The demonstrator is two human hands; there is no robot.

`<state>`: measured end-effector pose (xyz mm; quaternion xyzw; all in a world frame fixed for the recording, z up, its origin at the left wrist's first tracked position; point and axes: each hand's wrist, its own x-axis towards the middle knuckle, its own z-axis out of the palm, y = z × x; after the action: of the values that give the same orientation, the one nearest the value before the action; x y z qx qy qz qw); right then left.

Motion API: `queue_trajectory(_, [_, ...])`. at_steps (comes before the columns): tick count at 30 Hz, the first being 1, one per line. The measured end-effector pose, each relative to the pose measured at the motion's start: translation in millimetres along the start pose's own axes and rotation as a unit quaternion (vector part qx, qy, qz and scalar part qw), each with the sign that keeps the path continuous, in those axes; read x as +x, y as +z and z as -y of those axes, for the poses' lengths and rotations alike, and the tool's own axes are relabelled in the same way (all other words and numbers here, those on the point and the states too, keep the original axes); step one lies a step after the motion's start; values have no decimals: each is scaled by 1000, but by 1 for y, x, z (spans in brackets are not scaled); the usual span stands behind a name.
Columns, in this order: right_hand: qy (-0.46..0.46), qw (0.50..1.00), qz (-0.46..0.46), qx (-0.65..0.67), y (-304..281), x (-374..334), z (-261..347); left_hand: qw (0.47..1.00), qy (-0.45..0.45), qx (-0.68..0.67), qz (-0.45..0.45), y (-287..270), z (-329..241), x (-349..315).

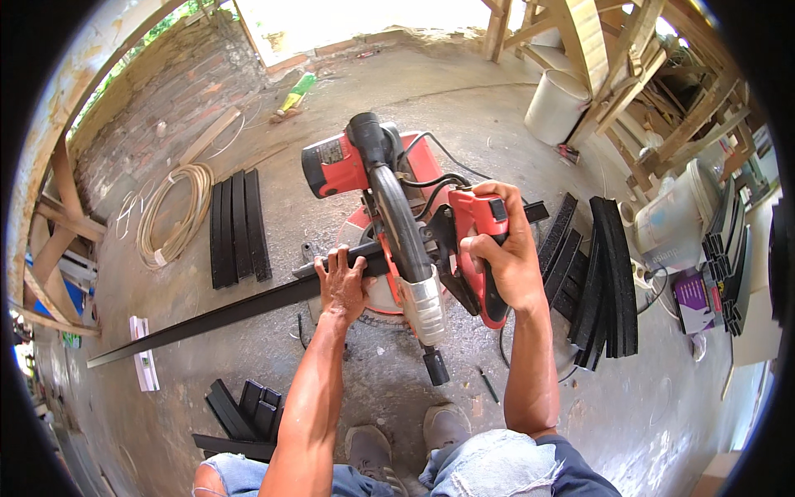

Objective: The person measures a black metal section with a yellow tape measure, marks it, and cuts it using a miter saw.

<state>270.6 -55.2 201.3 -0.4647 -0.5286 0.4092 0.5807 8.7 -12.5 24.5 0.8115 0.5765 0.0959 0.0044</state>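
Observation:
A red and black mitre saw (396,219) stands on the concrete floor in front of me. My right hand (507,257) is wrapped round its red handle (478,213), with the thumb across the inner side. A long black profile bar (224,316) lies across the saw's base and runs out to the left. My left hand (341,283) presses that bar at the fence, fingers over the top, left of the blade housing (421,308). The housing hides most of the blade, and I cannot tell whether it touches the bar.
The bar's far end crosses a pale pink block (143,354). Black strips (240,228) and a coiled hose (178,217) lie left. More cut strips (611,282) lie right, near white buckets (556,108). Short offcuts (240,414) and a pencil (489,385) are near my shoes.

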Motion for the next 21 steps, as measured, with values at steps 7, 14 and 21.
queue_trajectory(7, [51, 998, -3, 29, 0, -3, 6, 1000, 8, -3, -7, -2, 1, 2])
queue_trajectory(14, [-7, 999, 22, -45, -4, 0, -2, 997, 31, -6, -72, 24, 11, 1])
queue_trajectory(21, [-1, 999, 14, -47, -9, -2, 4, 997, 34, 7, -64, 12, 5, 0])
